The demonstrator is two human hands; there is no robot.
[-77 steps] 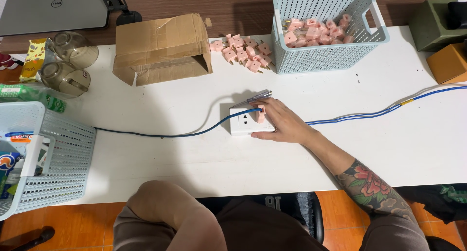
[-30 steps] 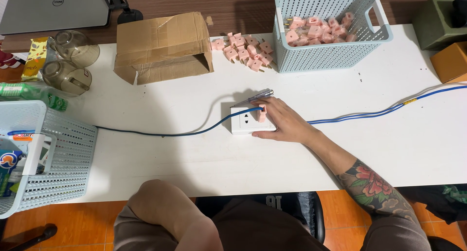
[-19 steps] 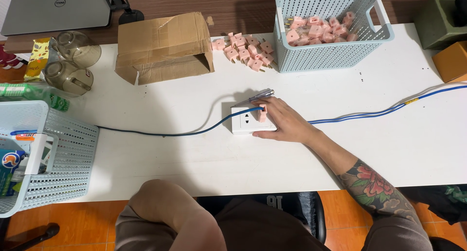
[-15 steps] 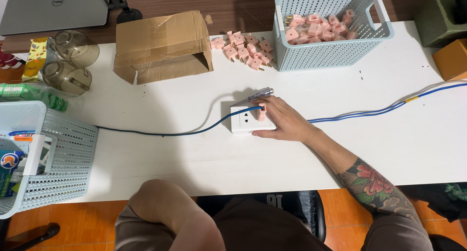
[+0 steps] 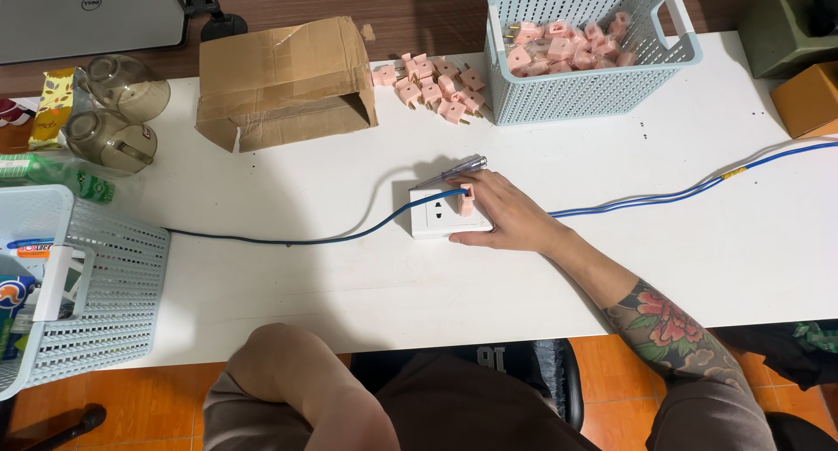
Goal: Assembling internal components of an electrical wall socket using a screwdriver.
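1. Pale blue plastic basket (image 5: 83, 281) sits far to the left of the right hand, at the table edge, with packets inside; two smoky glass jars (image 5: 113, 110) lie above it.
2. Cardboard box (image 5: 284, 80), open and on its side, lies up and to the left of the hand; a dark blue cable (image 5: 288, 240) runs from the left toward the hand.
3. White socket plate (image 5: 447, 213) lies flat on the white table (image 5: 349, 285), directly under the fingertips; a pink plug (image 5: 466, 199) stands in it.
4. Right hand (image 5: 506, 215) rests palm down, fingers loosely extended on the plug and the plate's right edge; gripping nothing that I can make out; a tester screwdriver (image 5: 454, 167) lies just above the fingers.
5. Loose pink plugs (image 5: 432, 84) lie well above the hand; a second pale blue basket (image 5: 585, 54) of them stands up and to the right.
6. Lighter blue cable (image 5: 698, 189) trails away to the right; the left hand is out of sight.
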